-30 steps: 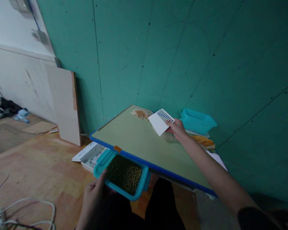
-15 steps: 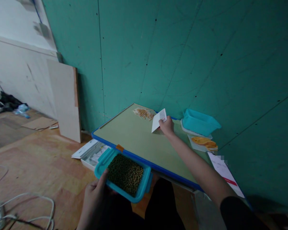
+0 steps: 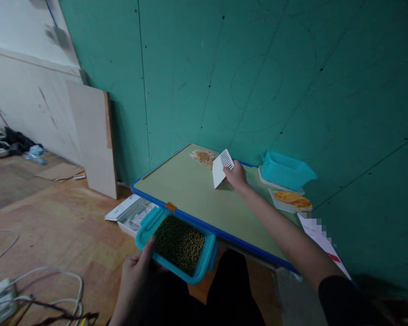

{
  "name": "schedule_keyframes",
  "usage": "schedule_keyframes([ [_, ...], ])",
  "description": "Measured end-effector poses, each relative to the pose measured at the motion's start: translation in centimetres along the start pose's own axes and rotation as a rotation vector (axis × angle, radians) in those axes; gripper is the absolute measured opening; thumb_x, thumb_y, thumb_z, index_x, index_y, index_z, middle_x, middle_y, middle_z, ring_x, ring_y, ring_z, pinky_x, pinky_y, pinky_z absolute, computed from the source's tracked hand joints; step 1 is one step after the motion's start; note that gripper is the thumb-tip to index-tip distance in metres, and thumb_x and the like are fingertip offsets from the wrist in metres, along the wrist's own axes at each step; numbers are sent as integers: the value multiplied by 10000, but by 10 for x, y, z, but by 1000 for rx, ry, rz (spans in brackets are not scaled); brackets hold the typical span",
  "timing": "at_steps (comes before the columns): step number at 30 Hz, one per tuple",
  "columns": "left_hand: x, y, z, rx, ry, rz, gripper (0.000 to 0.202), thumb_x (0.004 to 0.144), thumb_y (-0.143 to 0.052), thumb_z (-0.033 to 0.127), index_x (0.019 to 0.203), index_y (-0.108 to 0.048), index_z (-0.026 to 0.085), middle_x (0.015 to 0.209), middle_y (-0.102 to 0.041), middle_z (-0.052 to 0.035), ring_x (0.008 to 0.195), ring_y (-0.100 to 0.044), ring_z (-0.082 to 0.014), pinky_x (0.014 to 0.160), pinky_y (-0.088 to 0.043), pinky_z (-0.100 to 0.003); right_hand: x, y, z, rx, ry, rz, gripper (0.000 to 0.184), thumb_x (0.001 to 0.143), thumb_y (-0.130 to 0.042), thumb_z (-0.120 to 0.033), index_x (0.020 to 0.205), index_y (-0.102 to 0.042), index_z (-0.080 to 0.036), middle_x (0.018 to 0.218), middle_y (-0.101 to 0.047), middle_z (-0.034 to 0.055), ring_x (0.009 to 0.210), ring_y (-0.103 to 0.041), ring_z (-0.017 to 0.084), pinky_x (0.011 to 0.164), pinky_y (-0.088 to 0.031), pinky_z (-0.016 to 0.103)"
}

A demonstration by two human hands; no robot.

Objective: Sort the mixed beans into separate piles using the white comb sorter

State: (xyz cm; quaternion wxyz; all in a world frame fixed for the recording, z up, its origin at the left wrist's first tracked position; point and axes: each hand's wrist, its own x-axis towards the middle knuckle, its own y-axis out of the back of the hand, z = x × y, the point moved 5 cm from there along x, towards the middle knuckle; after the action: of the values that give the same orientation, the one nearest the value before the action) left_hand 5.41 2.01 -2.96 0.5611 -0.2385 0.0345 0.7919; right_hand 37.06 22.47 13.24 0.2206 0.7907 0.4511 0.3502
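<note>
My left hand (image 3: 138,265) grips the near left side of a blue plastic container (image 3: 187,276), thumb over the rim. Inside it lie dark green beans (image 3: 170,235) and a patch of yellowish beans (image 3: 191,249). The container is held at the table's front edge, over my lap. My right hand (image 3: 236,175) is closed on a white slotted card (image 3: 221,171), tilted above the table's far half; what lies under the card is hidden. Just left of the card, a heap of tan beans (image 3: 204,158) rests near the table's back edge.
The blue-edged table (image 3: 177,181) stands against a green wall. At its right are a blue basket (image 3: 285,172), an orange cloth (image 3: 292,199) and a paper sheet (image 3: 321,240). An open white box (image 3: 129,217) lies left of the container. Cables (image 3: 71,276) run over the floor.
The white card has moved slightly left toward the tan beans and tilted a little in my right hand. My left hand keeps its hold on the container. The whole view has shifted slightly.
</note>
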Motion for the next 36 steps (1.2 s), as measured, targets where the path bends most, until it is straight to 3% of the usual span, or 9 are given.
schedule_keyframes([
  [9, 2, 0, -3, -20, -40, -40, 591, 667, -776, 707, 454, -589, 188, 430, -553, -9, 419, -456, -141, 466, -345, -278, 17, 13, 8, 91, 49, 7, 240, 736, -615, -219, 974, -640, -206, 968, -754, 100, 981, -695, 288, 821, -575, 367],
  [17, -4, -2, 6, 35, -33, -10, 614, 651, -757, 741, 427, -602, 190, 408, -526, -7, 410, -441, -142, 455, -314, -277, 21, -2, 16, 188, -12, -65, 293, 737, -621, -207, 1029, -653, -218, 944, -757, 73, 923, -716, 271, 771, -610, 389],
  [22, -2, -1, 8, 83, -71, 11, 637, 649, -747, 756, 414, -568, 192, 394, -513, -10, 413, -441, -142, 466, -308, -275, 17, -3, 9, 166, 34, -85, 246, 755, -621, -207, 998, -653, -223, 935, -755, 68, 948, -713, 271, 796, -599, 386],
  [28, 1, 1, 4, 101, -59, -17, 628, 660, -725, 768, 432, -590, 198, 396, -514, -9, 401, -437, -150, 452, -323, -291, 17, 1, -5, -29, 137, -87, 111, 807, -608, -226, 915, -616, -202, 963, -747, 101, 891, -688, 265, 827, -552, 385],
  [33, 0, 1, 6, 102, -33, -14, 615, 620, -733, 776, 430, -611, 204, 441, -570, -30, 441, -494, -169, 463, -382, -295, 31, -2, -11, -48, 173, -76, 71, 821, -606, -210, 889, -591, -198, 959, -736, 102, 860, -666, 247, 789, -520, 344],
  [36, -3, 0, 13, 112, -29, 8, 609, 622, -743, 752, 394, -583, 211, 403, -512, -11, 409, -439, -146, 442, -387, -297, 48, -9, -15, -12, 187, -47, 61, 831, -621, -207, 887, -596, -208, 937, -732, 80, 862, -659, 236, 786, -509, 321],
])
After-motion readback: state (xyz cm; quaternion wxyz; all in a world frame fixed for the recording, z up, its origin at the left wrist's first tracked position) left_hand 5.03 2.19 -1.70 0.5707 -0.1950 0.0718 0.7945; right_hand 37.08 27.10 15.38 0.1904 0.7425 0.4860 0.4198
